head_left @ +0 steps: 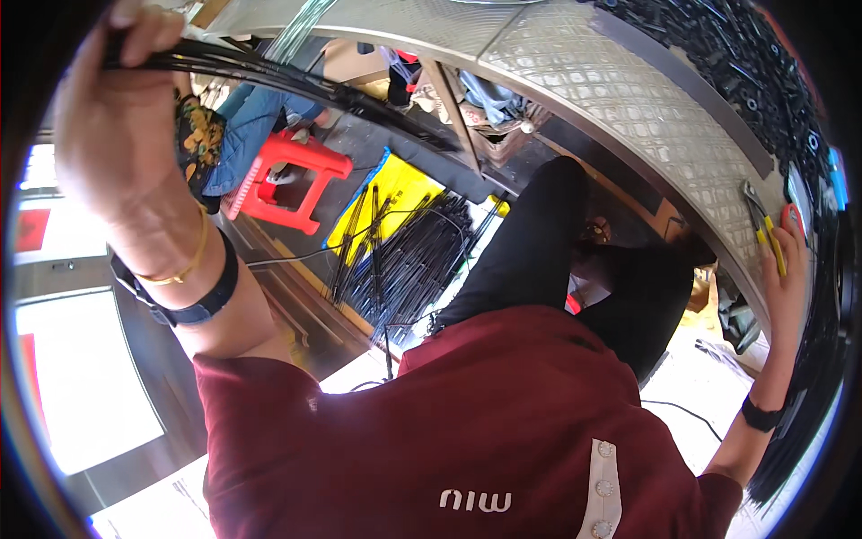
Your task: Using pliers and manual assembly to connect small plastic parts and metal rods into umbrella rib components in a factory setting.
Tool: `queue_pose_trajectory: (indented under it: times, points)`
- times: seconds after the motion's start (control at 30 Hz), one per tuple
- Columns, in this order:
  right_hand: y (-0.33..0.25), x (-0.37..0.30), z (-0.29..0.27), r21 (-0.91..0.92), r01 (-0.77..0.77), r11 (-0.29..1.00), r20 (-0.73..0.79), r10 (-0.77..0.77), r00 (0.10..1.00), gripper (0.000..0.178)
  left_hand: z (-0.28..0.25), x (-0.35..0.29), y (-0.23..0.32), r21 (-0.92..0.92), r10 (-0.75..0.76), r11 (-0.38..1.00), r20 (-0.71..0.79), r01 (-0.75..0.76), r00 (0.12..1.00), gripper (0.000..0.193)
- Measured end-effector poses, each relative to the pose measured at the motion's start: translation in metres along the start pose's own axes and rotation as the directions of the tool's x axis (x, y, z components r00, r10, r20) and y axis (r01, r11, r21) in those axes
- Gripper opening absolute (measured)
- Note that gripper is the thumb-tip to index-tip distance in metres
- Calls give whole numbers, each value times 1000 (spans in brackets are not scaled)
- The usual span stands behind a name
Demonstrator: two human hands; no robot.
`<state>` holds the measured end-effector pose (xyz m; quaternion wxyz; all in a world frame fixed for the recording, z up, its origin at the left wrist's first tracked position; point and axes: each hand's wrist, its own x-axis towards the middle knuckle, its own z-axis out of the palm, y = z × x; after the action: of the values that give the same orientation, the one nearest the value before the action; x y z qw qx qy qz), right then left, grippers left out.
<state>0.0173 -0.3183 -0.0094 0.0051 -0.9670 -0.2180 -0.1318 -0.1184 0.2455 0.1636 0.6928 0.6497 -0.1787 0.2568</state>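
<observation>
My left hand (121,117) is raised at the upper left, its fingers closed around a bundle of thin black cables (260,67). The bundle stretches from that hand toward the middle, above the floor. At the far right my right hand (783,278) is on the table, with its thumb and fingers around the yellow handles of a pair of pliers (763,225). The pliers' metal jaws point away from me. A red-handled tool (791,218) lies right beside my fingertips; most of it is hidden.
A pale, textured tabletop (575,67) curves across the top and right. Small black parts (718,63) are heaped along its far side. Below lie more thin black cables (413,256) on a yellow sack (391,193). A red stool (292,175) stands near another person's jeans-clad leg (247,135).
</observation>
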Motion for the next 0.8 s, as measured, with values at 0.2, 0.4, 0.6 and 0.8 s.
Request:
queue_pose_trajectory:
  times: [0.2, 0.4, 0.6, 0.8]
  points:
    - [-22, -7, -9, 105, 73, 992, -4, -73, 997, 26, -13, -70, -81, 676, -57, 727, -118, 123, 991, 5]
    - [-21, -13, -27, 118, 133, 984, -6, -134, 991, 25, -44, -115, -132, 823, -362, 455, -179, 341, 915, 8]
    - [-16, -24, -29, 177, 122, 977, 5, -125, 992, 25, -46, -139, -154, 863, -503, 318, -196, 391, 842, 15]
    - [-17, -30, -46, 267, 123, 956, 16, -132, 991, 25, -58, -158, -200, 857, -615, 260, -208, 444, 761, 17]
